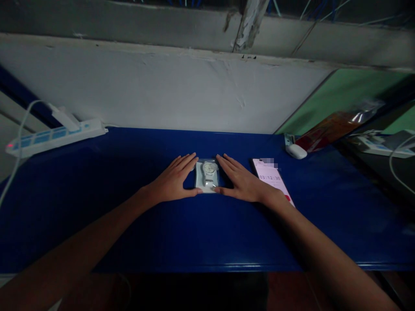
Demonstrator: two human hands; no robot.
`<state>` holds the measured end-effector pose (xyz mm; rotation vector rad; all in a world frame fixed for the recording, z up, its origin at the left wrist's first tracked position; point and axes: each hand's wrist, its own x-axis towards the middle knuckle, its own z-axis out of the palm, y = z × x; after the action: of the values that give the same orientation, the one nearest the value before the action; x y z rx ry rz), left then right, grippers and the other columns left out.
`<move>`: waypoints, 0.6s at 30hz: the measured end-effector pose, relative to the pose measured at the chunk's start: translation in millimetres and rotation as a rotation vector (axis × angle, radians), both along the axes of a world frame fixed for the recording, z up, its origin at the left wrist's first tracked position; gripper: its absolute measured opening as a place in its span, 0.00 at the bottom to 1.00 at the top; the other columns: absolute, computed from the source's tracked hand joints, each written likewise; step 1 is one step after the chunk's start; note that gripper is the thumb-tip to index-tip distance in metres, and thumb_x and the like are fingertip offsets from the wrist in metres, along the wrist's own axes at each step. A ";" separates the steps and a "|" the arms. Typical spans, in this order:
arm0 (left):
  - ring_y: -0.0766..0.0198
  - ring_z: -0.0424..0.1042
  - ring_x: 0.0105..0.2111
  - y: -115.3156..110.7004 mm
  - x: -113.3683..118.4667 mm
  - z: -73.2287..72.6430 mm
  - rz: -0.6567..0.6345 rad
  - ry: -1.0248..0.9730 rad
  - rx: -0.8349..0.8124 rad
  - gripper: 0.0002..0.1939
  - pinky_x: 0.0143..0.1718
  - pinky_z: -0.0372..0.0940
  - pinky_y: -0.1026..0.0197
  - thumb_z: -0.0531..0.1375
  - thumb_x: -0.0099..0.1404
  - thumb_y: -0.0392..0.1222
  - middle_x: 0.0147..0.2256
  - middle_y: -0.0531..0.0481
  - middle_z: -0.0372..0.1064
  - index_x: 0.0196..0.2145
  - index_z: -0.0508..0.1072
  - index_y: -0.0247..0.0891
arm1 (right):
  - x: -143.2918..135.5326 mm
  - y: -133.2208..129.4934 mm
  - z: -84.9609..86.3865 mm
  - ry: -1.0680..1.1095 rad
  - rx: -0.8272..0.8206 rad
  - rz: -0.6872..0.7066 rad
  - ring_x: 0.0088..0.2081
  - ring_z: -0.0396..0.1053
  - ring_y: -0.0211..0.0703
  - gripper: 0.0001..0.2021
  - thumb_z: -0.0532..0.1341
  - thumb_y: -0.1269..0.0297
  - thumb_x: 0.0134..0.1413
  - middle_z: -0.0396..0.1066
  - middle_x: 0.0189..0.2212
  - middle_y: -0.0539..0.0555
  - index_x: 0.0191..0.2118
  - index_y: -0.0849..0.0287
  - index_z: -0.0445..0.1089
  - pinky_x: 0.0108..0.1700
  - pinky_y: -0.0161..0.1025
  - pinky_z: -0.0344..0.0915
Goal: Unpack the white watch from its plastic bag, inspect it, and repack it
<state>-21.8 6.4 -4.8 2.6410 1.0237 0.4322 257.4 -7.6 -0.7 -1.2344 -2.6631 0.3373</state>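
Note:
A white wristwatch lies in a small clear plastic package with a white backing, flat on the blue table. On its left side rests my left hand, fingers stretched forward and thumb apart, the fingertips and thumb at the package's edge. My right hand mirrors it on the other side, fingers extended and its thumb at the lower right corner. Neither hand is wrapped round the package. Just right of my right hand lies a phone with a lit timer screen, partly hidden by my forearm.
At the left stands a white power strip with a charger and cable plugged in. A white earbud case sits at the back right beside a clear plastic bag. Another power strip is farther right. A white wall bounds the back.

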 end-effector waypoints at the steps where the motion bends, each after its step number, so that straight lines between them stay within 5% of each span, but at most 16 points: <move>1: 0.44 0.46 0.69 0.0 -0.1 0.1 0.001 0.004 -0.001 0.48 0.67 0.44 0.41 0.60 0.62 0.64 0.69 0.32 0.44 0.69 0.48 0.33 | -0.3 0.0 0.1 -0.004 -0.004 -0.006 0.70 0.40 0.68 0.52 0.55 0.35 0.57 0.43 0.70 0.67 0.73 0.67 0.35 0.66 0.64 0.51; 11: 0.44 0.46 0.68 -0.7 -1.3 2.6 -0.003 0.041 0.009 0.47 0.67 0.45 0.42 0.59 0.64 0.61 0.68 0.31 0.45 0.69 0.45 0.32 | -6.0 -2.3 4.2 -0.009 0.012 -0.038 0.69 0.43 0.67 0.51 0.53 0.33 0.56 0.46 0.69 0.72 0.71 0.72 0.43 0.67 0.62 0.51; 18: 0.46 0.48 0.68 -0.5 -4.5 5.5 -0.008 0.024 0.067 0.32 0.66 0.50 0.44 0.51 0.72 0.46 0.68 0.32 0.46 0.68 0.49 0.31 | -10.7 -3.7 18.6 0.066 0.118 -0.245 0.56 0.69 0.61 0.28 0.52 0.48 0.66 0.70 0.56 0.68 0.56 0.68 0.69 0.58 0.57 0.66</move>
<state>-26.3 5.9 0.7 2.7153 1.0221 0.4415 246.7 -11.3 17.9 -1.4638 -2.4035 0.1770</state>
